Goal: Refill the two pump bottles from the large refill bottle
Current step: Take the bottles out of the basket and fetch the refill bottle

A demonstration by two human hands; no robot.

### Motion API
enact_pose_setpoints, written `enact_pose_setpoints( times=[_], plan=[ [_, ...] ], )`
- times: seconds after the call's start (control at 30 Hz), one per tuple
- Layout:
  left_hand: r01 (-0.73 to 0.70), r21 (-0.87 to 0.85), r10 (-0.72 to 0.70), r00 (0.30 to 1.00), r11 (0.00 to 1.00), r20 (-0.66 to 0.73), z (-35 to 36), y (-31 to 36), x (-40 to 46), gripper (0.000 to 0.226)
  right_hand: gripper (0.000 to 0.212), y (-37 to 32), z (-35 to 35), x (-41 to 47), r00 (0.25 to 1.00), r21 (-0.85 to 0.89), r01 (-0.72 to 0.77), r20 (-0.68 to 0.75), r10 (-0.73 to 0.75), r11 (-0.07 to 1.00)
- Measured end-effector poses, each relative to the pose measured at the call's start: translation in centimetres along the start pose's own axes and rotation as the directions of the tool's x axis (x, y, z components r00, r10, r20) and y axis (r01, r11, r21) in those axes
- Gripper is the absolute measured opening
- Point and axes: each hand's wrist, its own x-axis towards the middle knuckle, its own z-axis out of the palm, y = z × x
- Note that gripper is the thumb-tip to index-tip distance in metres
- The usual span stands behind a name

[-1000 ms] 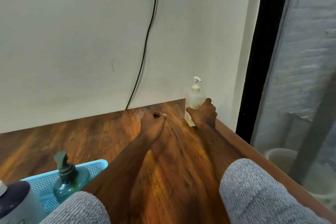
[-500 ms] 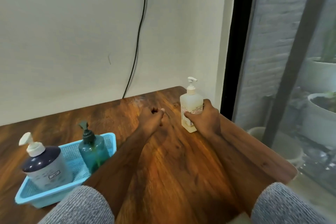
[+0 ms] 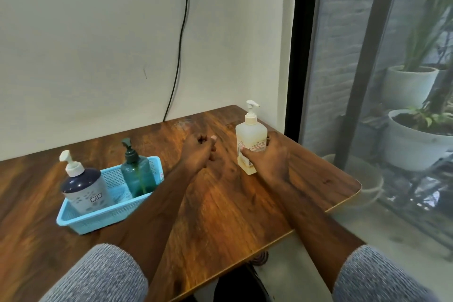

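**Already gripped: the pale bottle at the table's right**

Here the pale bottle (image 3: 251, 138) is held upright on the table (image 3: 220, 203) by the right hand (image 3: 267, 158), whose thumb is pressed across the label while the other fingers are curled round the far side, mostly hidden. The grip is low on the body, probably so that the bottle can be slid or lifted without tipping and the pump head is left free. Whether this is the refill bottle cannot be told with certainty, though it stands alone, well apart from the others.

The left hand (image 3: 199, 152) is kept just left of the bottle, near the table's middle, with fingers curled loosely inward and nothing held; it seems to be kept ready for a cap or a second bottle.

Two pump bottles are stood in a blue basket (image 3: 98, 218) at the left: a dark-topped bottle (image 3: 82, 185) at the near end and a teal bottle (image 3: 137, 174) at the far end. Both pumps are seated, so no refilling appears to have been begun. A cable (image 3: 182, 32) is hung down the wall behind.
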Motion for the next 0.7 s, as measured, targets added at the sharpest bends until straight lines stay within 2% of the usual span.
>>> enact_pose_setpoints(
  times=[0.13, 0.2, 0.27, 0.33, 0.43, 0.57, 0.7],
  plan=[
    [-0.006, 0.035, 0.007, 1.0, 0.999, -0.004, -0.6, -0.4, -1.4, 0.018, 0.087, -0.5, -0.1, -0.5, 0.997, 0.04, -0.071, 0.029, 0.07, 0.997],
    [-0.034, 0.056, 0.037, 0.998, 0.998, -0.046, -0.9, -0.7, -2.1, 0.018, 0.086, -1.1, -0.2, -1.3, 0.996, -0.012, -0.072, -0.06, 0.072, 0.997],
    [-0.072, 0.071, 0.078, 0.993, 0.995, -0.088, -1.3, -1.0, -2.7, 0.017, 0.077, -1.8, -0.1, -3.0, 0.981, -0.097, -0.008, -0.196, -0.011, 0.995],
    [-0.108, 0.079, 0.117, 0.985, 0.991, -0.124, -1.8, -1.5, -3.3, 0.018, 0.064, -2.7, 0.2, -5.1, 0.966, -0.084, 0.115, -0.224, -0.131, 0.99],
    [-0.144, 0.082, 0.156, 0.973, 0.986, -0.168, -3.1, -2.1, -4.4, 0.02, 0.048, -4.7, 1.5, -7.1, 0.948, -0.033, 0.291, -0.123, -0.292, 0.956],
    [-0.229, 0.192, 0.277, 0.919, 0.954, -0.282, -6.1, -3.4, -6.8, 0.021, 0.039, -7.7, 4.6, -7.7, 0.926, 0.058, 0.365, 0.084, -0.369, 0.929],
    [-0.196, 0.299, 0.312, 0.853, 0.934, -0.419, -10.2, -5.8, -8.8, 0.021, 0.034, -10.6, 8.5, -8.4, 0.867, 0.222, 0.397, 0.228, -0.443, 0.891]
  ],
)
